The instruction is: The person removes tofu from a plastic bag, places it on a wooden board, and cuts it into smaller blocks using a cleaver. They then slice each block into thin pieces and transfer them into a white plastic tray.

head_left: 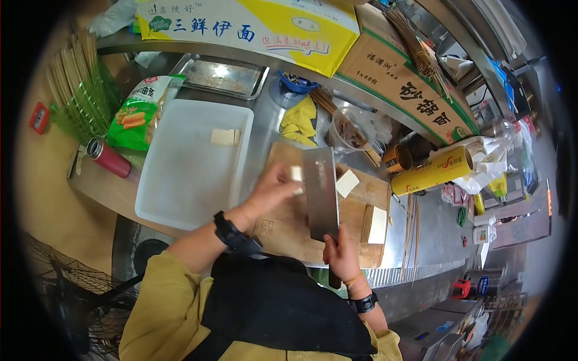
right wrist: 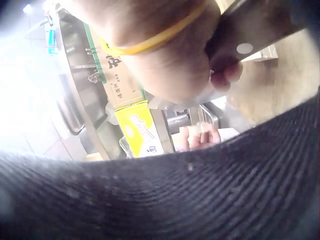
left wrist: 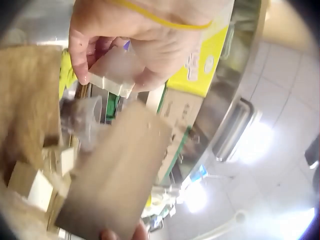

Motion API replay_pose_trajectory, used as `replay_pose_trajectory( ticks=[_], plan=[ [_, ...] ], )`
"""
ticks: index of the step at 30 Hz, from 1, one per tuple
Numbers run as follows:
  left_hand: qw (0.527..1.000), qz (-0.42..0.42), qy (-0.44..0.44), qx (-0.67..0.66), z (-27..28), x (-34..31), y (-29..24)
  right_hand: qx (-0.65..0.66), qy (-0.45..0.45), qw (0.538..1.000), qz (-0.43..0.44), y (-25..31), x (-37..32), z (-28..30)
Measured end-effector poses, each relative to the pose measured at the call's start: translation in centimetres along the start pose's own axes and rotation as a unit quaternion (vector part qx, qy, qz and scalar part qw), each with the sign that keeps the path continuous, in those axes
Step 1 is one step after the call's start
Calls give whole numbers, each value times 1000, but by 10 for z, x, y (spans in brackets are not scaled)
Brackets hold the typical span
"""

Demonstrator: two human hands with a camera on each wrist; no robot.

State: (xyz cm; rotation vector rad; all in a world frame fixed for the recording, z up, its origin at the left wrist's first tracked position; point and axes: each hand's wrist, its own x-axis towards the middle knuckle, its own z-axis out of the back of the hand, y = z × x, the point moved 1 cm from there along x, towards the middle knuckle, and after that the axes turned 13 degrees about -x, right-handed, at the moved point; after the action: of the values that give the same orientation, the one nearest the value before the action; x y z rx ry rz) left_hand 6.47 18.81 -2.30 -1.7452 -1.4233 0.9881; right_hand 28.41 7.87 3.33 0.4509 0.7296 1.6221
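Observation:
My left hand [head_left: 270,188] pinches a pale piece of tofu [head_left: 296,174] above the left part of the wooden cutting board [head_left: 283,224]. The left wrist view shows this tofu piece [left wrist: 116,70] between thumb and fingers. In my right hand [head_left: 343,256], the handle of a broad cleaver [head_left: 322,195] is gripped, its blade pointing away from me over the board. Right of the blade lies a tofu block [head_left: 347,183], and a larger block [head_left: 377,224] sits at the board's right edge. Left of the board, a white plastic tray [head_left: 155,180] holds one tofu piece [head_left: 224,137].
Behind the board are a yellow cloth [head_left: 299,122] and a clear plastic tub [head_left: 350,131]. A yellow roll [head_left: 433,171] lies to the right. A red flask [head_left: 108,157] and a green snack bag [head_left: 139,114] flank the tray's left. Cardboard boxes [head_left: 409,81] occupy the shelf above.

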Motion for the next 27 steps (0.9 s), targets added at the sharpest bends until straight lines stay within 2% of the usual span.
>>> replay_pose_trajectory(
  ticks=[1, 4, 5, 7, 10, 12, 14, 16, 18, 19, 21, 22, 23, 25, 27],
  plan=[
    [998, -35, -44, -6, 8, 0, -24, 17, -2, 1000, -10, 0, 0, 6],
    [984, -64, -154, 69, 79, 35, -48, 48, -29, 998, -32, -4, -5, 23],
    [973, -76, -195, 101, 110, 52, -44, 78, -39, 995, -56, -12, -10, 26],
    [918, -84, -289, 258, 177, 94, -20, 97, -55, 990, -92, -17, -20, 35],
    [854, -73, -278, 433, 192, 110, -23, 100, -68, 986, -117, -25, -33, 45],
    [888, 28, -252, 384, 202, 119, -12, 88, -92, 981, -146, -26, -45, 49],
    [831, -69, -310, 457, 201, 121, -7, 36, -84, 985, -144, -32, -53, 51],
    [710, -232, -333, 575, 198, 110, -5, 15, -65, 985, -157, -35, -57, 44],
    [838, -236, -277, 407, 131, 69, -42, 15, -38, 987, -154, -30, -55, 35],
    [886, -232, -247, 316, 92, 49, -47, -6, -43, 992, -117, -39, -57, 26],
    [974, -158, -58, 151, 42, 27, -21, 1, -25, 990, -135, -38, -55, 17],
    [989, -95, 34, 108, 28, 21, 4, -3, -16, 990, -138, -39, -55, 13],
    [997, 38, 67, 28, 15, 13, 30, -5, -18, 991, -135, -40, -55, 9],
    [987, 130, 89, 37, -2, 9, 78, -12, -23, 991, -128, -45, -55, 2],
    [984, 152, 72, 50, -12, 9, 106, -41, -40, 993, -103, -54, -55, -6]
  ],
)
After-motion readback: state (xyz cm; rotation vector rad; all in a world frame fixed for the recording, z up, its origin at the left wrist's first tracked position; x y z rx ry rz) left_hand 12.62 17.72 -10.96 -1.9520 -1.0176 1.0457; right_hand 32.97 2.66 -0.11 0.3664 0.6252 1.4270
